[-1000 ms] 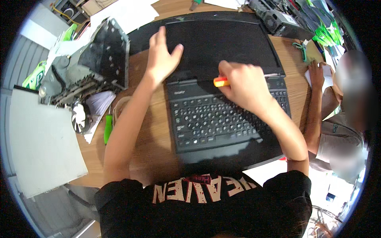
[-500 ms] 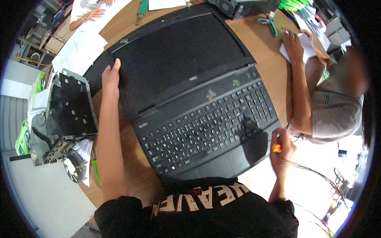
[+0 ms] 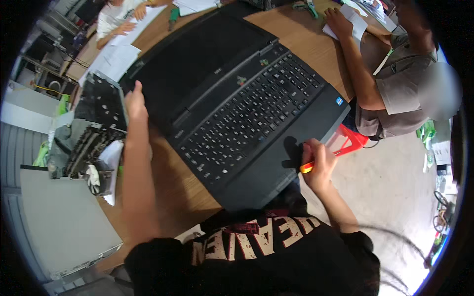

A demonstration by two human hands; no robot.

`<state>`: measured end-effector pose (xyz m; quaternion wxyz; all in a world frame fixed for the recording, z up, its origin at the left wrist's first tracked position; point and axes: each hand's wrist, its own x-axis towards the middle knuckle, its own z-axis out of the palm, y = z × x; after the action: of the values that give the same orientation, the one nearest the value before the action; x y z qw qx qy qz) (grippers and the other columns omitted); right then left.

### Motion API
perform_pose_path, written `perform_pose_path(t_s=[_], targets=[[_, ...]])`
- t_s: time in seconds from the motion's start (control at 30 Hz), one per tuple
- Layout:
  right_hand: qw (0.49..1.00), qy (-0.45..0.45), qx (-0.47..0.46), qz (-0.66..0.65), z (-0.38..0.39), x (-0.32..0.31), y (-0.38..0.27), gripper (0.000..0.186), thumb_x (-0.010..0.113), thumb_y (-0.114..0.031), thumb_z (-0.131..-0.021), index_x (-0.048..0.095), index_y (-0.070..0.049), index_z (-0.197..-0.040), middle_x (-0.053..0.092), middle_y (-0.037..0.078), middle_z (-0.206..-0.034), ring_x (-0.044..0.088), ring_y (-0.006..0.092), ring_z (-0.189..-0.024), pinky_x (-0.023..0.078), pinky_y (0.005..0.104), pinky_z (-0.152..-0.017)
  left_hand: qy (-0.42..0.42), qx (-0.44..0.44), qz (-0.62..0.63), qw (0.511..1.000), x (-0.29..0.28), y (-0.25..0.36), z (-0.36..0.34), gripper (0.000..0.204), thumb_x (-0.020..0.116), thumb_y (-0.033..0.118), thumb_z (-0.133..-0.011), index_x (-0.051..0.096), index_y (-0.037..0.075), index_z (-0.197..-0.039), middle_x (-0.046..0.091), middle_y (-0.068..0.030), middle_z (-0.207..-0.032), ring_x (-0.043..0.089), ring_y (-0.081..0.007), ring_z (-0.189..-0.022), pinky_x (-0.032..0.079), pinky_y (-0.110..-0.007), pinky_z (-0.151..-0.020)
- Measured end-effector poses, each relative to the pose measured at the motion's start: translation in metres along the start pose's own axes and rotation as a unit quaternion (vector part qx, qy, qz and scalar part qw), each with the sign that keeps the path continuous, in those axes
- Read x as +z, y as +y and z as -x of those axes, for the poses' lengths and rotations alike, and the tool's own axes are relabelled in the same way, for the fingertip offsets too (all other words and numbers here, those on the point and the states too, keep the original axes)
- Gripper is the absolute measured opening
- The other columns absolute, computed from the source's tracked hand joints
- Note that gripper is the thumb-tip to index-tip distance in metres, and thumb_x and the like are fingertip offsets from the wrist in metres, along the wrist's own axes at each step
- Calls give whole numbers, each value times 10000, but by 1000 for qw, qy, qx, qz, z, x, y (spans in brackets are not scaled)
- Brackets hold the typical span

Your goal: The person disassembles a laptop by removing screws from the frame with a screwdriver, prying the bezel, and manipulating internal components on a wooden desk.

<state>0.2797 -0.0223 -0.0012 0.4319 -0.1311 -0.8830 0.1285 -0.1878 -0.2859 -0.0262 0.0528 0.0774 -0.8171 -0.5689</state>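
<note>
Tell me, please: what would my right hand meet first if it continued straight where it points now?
The right hand would likely meet the laptop's palm rest first; depth is unclear, they may already touch.

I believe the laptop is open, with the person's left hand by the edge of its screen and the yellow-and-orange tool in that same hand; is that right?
Not quite: the head view shows the yellow-and-orange tool in the right hand. The laptop is open, with the left hand by the edge of its screen.
</note>
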Motion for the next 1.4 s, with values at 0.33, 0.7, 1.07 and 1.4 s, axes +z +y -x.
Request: perform_pose_path(t_s=[0.33,0.7,1.07,1.4], targets=[[995,-47,-88,-31,8,-45,20,235,667,0,-669,545,-62,-860,602,30,-640,539,194,-455,408,325,-436,-9,-67,194,979,23,9,81,453,656,262,-883,559,-134,-1082,620,-177,-1059,611,-236,-880,517,-358,-782],[977,20,-163,-136,29,-1,-40,163,709,-43,-695,586,-48,-801,540,-5,-592,452,126,-429,304,278,-452,-28,-46,240,969,33,-14,55,522,675,280,-866,511,-133,-1141,577,-192,-1132,595,-259,-980,526,-359,-831],[878,-343,-326,-65,-155,49,-147,167,681,-96,-724,586,-126,-857,615,100,-624,634,298,-606,481,398,-530,-238,-87,391,885,-122,65,213,557,548,291,-937,345,33,-1387,381,-183,-1403,365,-256,-1310,313,-431,-1068],[803,-406,-429,-74,-145,203,-243,104,626,-132,-772,667,-70,-843,686,127,-843,689,292,-796,548,391,-620,-64,-57,241,967,-204,-3,271,317,521,197,-944,519,65,-1232,572,-53,-1154,532,-142,-1058,409,-290,-881]])
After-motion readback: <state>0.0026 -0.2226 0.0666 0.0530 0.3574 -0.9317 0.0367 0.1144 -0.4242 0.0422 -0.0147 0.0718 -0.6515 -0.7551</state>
